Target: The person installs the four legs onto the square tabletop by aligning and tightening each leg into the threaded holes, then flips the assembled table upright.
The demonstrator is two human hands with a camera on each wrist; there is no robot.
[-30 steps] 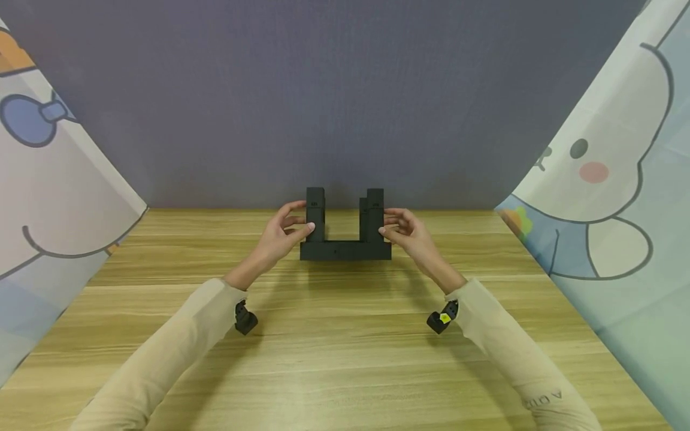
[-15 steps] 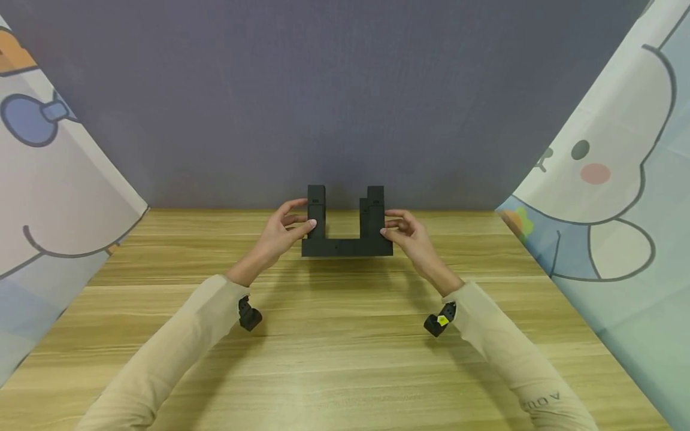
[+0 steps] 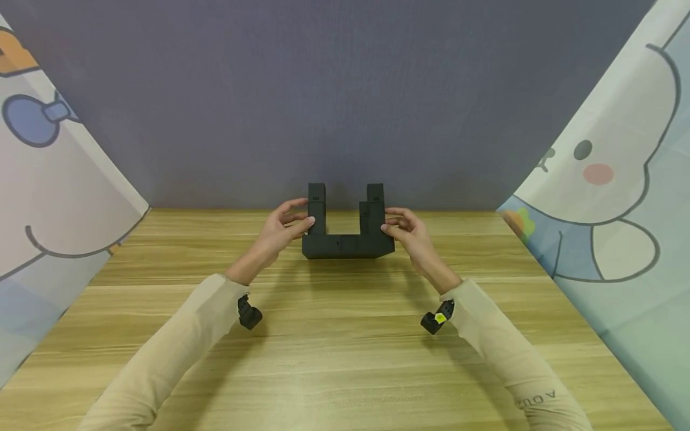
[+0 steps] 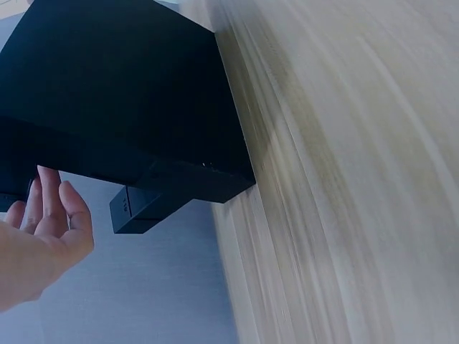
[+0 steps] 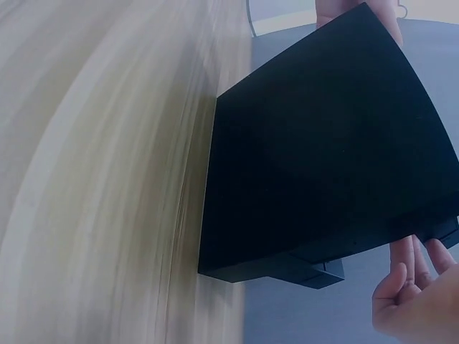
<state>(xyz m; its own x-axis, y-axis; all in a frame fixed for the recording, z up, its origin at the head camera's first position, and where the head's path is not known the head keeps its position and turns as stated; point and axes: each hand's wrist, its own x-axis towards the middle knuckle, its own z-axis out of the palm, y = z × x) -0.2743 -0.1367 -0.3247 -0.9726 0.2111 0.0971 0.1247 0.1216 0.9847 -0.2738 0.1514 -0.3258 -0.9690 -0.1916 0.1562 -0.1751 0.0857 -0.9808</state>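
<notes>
A black U-shaped stand [image 3: 345, 246] has a flat base and upright blocks with small printed labels, too small to read. My left hand [image 3: 277, 233] holds the left upright [image 3: 317, 215], thumb on its near face. At the right upright [image 3: 376, 218], my right hand [image 3: 414, 238] grips in a matching way. A shorter block [image 3: 364, 216] stands beside that right upright, on its inner side. Both wrist views show the broad plain underside of the base [image 4: 122, 79], tilted up from the tabletop. One edge of the base lies at or close to the wood.
Wood-grain tabletop [image 3: 345, 347] spreads in front of the stand. A grey-blue panel [image 3: 345, 102] rises right behind it. Cartoon-printed sheets flank the table at left [image 3: 64, 179] and right [image 3: 614, 209]. Small black wrist devices [image 3: 249, 314] sit at both cuffs.
The stand has tipped back: its near edge has risen and a strip of the base's underside now shows. Both hands keep their hold and have shifted only slightly.
</notes>
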